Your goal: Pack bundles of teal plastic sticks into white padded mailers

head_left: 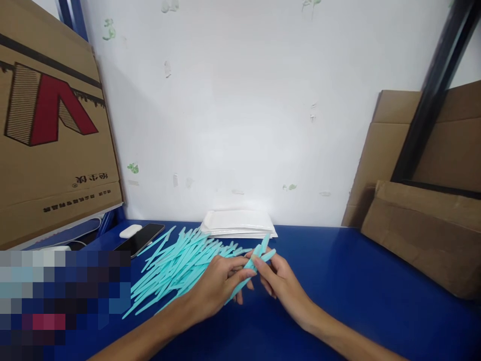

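Several slim turquoise plastic sticks point(265, 243) with flat, rounded ends are gathered in a small bunch between my hands. My left hand point(221, 278) is closed around the lower part of the bunch, its thumb pressed on top. Higher up, my right hand point(280, 276) pinches the same sticks between thumb and fingers, and their ends fan out above it. To the left, partly behind my left hand, a loose pile of matching turquoise sticks point(176, 265) lies on the blue table point(330, 281).
A stack of white padded envelopes point(238, 221) lies against the white wall behind the pile. At left are a dark phone point(145, 238), a white case point(130, 231) and a large printed carton point(56, 125). Brown cardboard point(421, 235) leans at right. The lower left corner is pixelated.
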The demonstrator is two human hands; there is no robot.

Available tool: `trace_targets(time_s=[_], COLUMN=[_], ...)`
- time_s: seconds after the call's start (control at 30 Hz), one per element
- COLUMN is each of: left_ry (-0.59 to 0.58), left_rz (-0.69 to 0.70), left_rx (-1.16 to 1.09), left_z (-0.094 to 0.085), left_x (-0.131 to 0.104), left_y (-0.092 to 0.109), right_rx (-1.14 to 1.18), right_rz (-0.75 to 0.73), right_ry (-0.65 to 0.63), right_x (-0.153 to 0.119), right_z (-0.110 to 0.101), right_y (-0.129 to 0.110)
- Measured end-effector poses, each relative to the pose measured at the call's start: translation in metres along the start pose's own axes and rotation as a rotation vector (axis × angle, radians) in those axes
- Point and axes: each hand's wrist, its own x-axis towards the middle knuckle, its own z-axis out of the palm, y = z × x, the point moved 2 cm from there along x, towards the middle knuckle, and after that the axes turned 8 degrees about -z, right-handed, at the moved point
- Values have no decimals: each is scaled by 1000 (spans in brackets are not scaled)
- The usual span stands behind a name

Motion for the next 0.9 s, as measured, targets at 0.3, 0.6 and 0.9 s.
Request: trace_targets(time_s=[0.3,0.6,0.9], left_ry=[292,260,187], left_rz=[161,167,-164], left_rx=[456,979,1097], left_z=[-39,-49,-27], left_x=[21,24,18], left_y=[25,-16,-13], right_rx=[-316,-828,-789], right_rz=[-188,-236,-196], right_ry=[210,61,-34], right_x=[12,27,26], right_z=[-48,-77,-66], right_y=[-21,-12,7])
